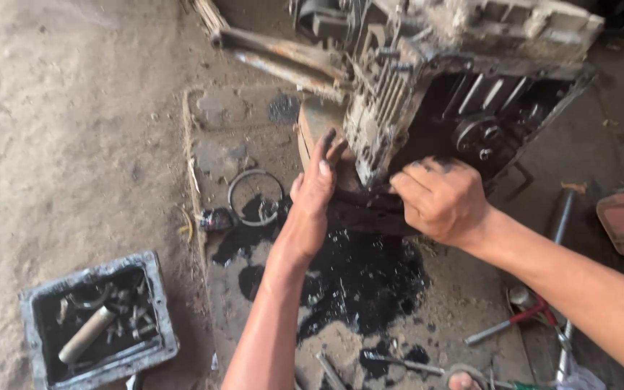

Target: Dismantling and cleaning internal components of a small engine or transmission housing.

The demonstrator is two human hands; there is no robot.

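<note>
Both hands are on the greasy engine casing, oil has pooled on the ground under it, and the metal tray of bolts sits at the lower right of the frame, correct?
Not quite. The metal tray of bolts sits at the lower left of the frame, as the head view shows. The rest holds: the left hand and right hand are on the greasy engine casing, and dark oil has pooled on the ground under it.

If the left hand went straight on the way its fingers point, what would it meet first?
The left hand points up and already seems to touch the finned edge of the greasy engine casing, so it would likely press into that; depth is unclear.
</note>
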